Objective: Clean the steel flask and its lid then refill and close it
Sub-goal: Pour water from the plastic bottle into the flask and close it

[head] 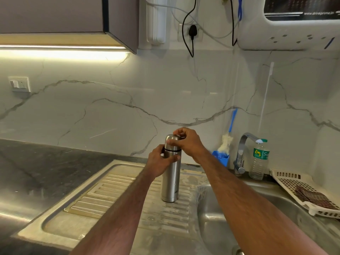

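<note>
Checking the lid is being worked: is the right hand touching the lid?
Touching. The head view shows the right hand with fingers curled over the lid atop the flask.

A dark stone table runs along the marble wall, with a steel sink unit set into it. The steel flask stands upright on the sink's ribbed drainboard, left of the basin. Far right, a plastic water bottle stands beside the tap, a white slotted tray just right of it.

Open drainboard left of flask
</note>
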A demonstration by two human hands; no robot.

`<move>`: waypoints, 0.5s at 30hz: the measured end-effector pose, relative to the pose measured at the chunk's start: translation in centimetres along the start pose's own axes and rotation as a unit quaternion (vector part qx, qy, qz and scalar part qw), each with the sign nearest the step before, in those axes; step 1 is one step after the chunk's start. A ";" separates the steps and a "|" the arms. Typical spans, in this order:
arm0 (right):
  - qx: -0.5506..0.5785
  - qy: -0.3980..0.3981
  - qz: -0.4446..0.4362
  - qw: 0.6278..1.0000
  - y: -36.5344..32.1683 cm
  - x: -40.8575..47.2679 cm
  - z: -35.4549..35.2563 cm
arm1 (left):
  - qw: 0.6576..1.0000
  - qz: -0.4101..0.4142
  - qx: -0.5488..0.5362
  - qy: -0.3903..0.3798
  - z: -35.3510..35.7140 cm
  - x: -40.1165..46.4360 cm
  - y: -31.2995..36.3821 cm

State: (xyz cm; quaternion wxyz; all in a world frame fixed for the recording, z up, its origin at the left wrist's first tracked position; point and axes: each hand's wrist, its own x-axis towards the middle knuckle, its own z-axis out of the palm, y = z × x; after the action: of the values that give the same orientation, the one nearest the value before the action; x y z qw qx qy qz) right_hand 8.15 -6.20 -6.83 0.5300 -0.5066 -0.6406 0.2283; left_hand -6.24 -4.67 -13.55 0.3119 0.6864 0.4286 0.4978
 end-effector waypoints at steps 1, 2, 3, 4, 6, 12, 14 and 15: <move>-0.025 0.024 -0.010 0.999 -0.1 -0.1 0.3 | 1.000 0.003 -0.001 -0.001 0.0 -0.1 0.0; -0.035 0.023 -0.015 0.999 -0.2 -0.3 0.5 | 1.000 0.004 -0.002 -0.004 0.0 -0.1 0.0; -0.022 -0.002 -0.009 1.000 -0.1 -0.3 0.7 | 1.000 0.004 -0.001 -0.007 0.0 -0.1 0.0; 0.019 -0.040 0.007 0.999 -0.2 -0.4 0.6 | 1.000 0.002 0.000 -0.010 0.0 -0.1 0.1; 0.110 -0.125 0.043 0.985 0.1 -0.4 0.0 | 1.000 -0.002 0.003 -0.014 -0.1 0.0 0.1; 0.137 -0.062 0.022 0.988 1.6 0.2 -0.4 | 1.000 -0.004 -0.008 -0.014 0.1 0.1 0.0; 0.109 0.020 0.014 0.994 1.5 0.2 0.4 | 1.000 0.001 -0.011 -0.003 0.2 0.2 0.1; 0.075 0.052 0.006 0.996 1.4 0.1 0.8 | 1.000 0.002 -0.013 -0.002 0.2 0.2 0.1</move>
State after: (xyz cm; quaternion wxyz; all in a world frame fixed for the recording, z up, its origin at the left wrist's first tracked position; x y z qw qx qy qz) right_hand 7.98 -5.38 -8.24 0.5982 -0.4800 -0.5901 0.2519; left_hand -5.95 -4.54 -13.44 0.3206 0.6840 0.4202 0.5029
